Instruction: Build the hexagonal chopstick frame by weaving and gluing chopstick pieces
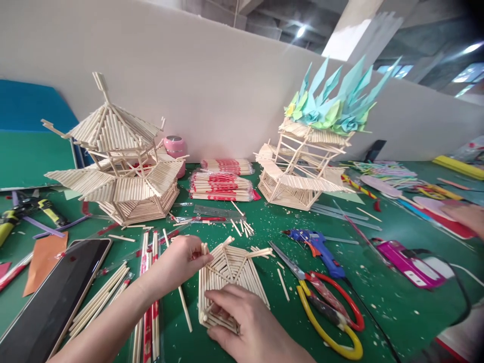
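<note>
A small wooden-stick base [249, 272] lies on the green table in front of me, with short sticks jutting from its corners. My left hand [189, 257] is closed at its far left corner, thumb and fingers pinching a short wooden stick [204, 248]. Whether that stick is fixed to the base I cannot tell. My right hand [245, 320] grips the near edge of the base, its thumb lower and its fingers over the top. Beside the base on the right are scissors [328, 305] with red and yellow handles and a blue glue gun [319, 247].
Two stick pavilions, one plain [124, 171], one with paper leaves [302, 156], stand by the wall. Stick bundles [221, 184] lie between them. A phone [56, 297] and loose sticks [100, 297] lie left. Another person's hand [465, 214] shows at right.
</note>
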`<state>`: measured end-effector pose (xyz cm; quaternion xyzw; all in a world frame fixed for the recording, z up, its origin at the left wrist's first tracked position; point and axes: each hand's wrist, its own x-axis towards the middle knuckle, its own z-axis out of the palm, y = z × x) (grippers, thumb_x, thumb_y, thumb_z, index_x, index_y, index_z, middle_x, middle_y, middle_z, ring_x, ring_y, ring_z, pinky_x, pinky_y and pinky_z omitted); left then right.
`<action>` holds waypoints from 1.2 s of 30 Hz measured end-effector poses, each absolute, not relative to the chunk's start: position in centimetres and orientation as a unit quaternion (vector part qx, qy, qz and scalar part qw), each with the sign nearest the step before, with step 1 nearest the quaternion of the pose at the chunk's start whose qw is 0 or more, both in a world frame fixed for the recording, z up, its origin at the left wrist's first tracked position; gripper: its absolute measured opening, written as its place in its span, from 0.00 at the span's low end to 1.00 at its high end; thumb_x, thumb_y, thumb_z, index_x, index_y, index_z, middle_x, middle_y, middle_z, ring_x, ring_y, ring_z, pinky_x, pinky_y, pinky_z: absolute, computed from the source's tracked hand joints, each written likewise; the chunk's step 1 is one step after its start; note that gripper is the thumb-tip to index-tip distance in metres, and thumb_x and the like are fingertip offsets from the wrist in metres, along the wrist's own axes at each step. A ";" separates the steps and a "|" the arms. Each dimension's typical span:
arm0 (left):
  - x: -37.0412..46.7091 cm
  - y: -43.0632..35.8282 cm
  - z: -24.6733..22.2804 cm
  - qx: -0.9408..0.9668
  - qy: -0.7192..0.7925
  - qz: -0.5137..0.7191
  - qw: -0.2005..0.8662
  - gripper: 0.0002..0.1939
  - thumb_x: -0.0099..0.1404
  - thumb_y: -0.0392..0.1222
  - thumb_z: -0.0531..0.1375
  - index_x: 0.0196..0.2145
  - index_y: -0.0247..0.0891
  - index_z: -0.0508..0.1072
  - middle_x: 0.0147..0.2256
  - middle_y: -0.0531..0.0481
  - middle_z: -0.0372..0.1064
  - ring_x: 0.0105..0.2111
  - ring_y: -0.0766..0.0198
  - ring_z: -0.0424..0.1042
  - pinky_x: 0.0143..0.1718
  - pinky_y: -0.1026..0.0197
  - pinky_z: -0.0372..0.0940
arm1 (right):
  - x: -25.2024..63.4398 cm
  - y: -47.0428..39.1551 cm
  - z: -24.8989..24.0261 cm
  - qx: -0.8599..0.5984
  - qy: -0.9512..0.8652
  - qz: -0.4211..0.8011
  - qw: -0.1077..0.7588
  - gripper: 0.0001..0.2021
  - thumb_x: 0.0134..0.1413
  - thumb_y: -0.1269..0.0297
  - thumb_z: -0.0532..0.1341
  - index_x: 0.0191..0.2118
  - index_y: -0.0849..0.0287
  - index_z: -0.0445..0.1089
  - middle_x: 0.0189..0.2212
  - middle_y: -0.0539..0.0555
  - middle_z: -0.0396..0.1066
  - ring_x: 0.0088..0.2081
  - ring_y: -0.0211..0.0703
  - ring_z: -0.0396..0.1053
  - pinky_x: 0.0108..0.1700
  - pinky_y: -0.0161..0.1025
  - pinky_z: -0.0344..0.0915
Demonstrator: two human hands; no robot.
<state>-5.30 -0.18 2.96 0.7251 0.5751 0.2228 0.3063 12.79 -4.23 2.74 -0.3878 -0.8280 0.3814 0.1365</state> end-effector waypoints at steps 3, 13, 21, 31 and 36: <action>-5.3 -0.5 2.9 0.721 0.572 0.240 0.309 0.11 0.58 0.41 0.54 0.23 0.35 0.71 0.22 0.51 0.65 0.22 0.66 0.61 0.23 0.63 0.55 | 15.0 -4.0 4.1 -0.413 -0.805 0.400 0.149 0.13 0.46 0.74 0.59 0.39 0.57 0.70 0.34 0.53 0.70 0.34 0.40 0.67 0.36 0.35 0.65; -5.3 -1.1 1.9 0.714 0.562 0.278 0.313 0.05 0.54 0.40 0.57 0.26 0.37 0.71 0.24 0.51 0.65 0.23 0.66 0.62 0.24 0.64 0.56 | 21.4 0.4 2.8 -0.559 -0.736 0.320 0.210 0.10 0.55 0.60 0.53 0.38 0.57 0.68 0.28 0.52 0.69 0.29 0.41 0.67 0.29 0.36 0.65; -5.0 -1.7 1.1 0.710 0.576 0.265 0.307 0.08 0.57 0.36 0.53 0.25 0.37 0.72 0.25 0.49 0.65 0.27 0.63 0.64 0.28 0.62 0.59 | 18.7 7.1 2.3 -0.464 -0.769 0.393 0.200 0.12 0.51 0.64 0.56 0.40 0.63 0.69 0.26 0.50 0.66 0.26 0.36 0.64 0.29 0.34 0.62; -4.4 -2.1 -0.1 0.700 0.580 0.278 0.310 0.11 0.59 0.33 0.50 0.24 0.34 0.70 0.27 0.45 0.66 0.29 0.60 0.66 0.30 0.60 0.62 | 13.9 10.0 2.4 -0.272 -0.855 0.436 0.067 0.15 0.40 0.68 0.66 0.39 0.59 0.74 0.25 0.47 0.68 0.26 0.33 0.63 0.29 0.31 0.61; -4.3 -2.2 -0.7 0.691 0.584 0.287 0.314 0.11 0.59 0.34 0.50 0.24 0.34 0.69 0.29 0.44 0.66 0.32 0.59 0.66 0.33 0.58 0.62 | 13.5 10.0 2.3 -0.232 -0.884 0.400 0.067 0.09 0.46 0.67 0.63 0.35 0.60 0.75 0.26 0.51 0.71 0.28 0.34 0.65 0.31 0.31 0.60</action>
